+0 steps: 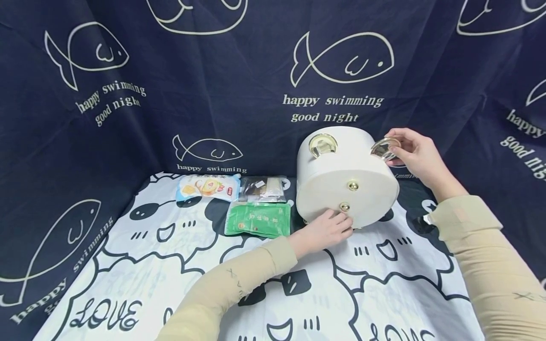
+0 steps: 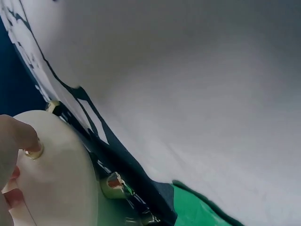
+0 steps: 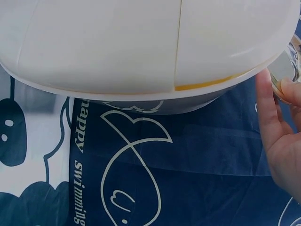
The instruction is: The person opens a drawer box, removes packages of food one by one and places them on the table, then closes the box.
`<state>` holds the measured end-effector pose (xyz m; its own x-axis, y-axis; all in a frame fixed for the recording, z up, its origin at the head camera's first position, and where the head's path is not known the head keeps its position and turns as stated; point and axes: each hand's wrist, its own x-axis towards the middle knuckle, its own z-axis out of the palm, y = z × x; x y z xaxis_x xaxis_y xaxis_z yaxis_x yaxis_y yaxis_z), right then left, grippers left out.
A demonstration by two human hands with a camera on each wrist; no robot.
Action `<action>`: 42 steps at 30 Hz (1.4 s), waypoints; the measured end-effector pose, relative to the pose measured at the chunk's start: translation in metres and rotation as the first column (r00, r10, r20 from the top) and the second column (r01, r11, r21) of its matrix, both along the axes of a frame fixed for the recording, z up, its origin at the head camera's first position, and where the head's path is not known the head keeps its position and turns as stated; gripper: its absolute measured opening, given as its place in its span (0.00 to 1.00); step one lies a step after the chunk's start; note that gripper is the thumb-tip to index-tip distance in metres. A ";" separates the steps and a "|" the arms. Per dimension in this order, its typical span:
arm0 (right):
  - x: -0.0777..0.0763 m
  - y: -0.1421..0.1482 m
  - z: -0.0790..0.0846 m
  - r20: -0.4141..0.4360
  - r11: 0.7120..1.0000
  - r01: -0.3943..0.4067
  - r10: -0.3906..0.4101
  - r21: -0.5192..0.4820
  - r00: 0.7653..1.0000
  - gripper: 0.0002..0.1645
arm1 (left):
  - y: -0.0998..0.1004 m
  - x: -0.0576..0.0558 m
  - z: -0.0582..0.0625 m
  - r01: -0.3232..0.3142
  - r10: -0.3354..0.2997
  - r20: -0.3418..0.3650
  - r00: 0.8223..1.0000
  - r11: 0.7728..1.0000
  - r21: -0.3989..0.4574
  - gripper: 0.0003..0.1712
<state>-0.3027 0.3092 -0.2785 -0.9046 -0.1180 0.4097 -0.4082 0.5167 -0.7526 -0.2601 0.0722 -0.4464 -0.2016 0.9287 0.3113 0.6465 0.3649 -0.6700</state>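
Dark backdrop (image 1: pixel 256 71): right grip (image 1: pixel 415 154) pinches box (image 1: pixel 324 189) fitting (image 1: pixel 383 148); left grip (image 1: pixel 323 233) touches knob (image 1: pixel 344 206) (pinch unclear).

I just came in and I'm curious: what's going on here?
A person has both hands on a round white container on a patterned cloth. The right hand pinches a gold ear-shaped piece on it, while the left hand is at its front, a finger at the lower gold knob. A blue-and-white packet, a dark packet and a green packet lie to the container's left.
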 end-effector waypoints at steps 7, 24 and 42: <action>0.001 0.002 0.000 -0.010 1.000 -0.006 0.006 -0.012 1.000 0.18 | 0.006 -0.003 -0.003 -0.003 0.000 -0.034 0.999 0.998 -0.068 0.19; -0.001 0.000 -0.001 -0.011 1.000 0.001 -0.001 -0.018 1.000 0.18 | 0.015 -0.008 -0.011 -0.032 0.020 -0.085 0.996 0.991 -0.134 0.21; -0.002 0.000 -0.003 -0.010 1.000 0.019 -0.019 -0.022 1.000 0.18 | 0.015 -0.004 -0.006 -0.014 0.004 -0.086 0.996 0.993 -0.116 0.21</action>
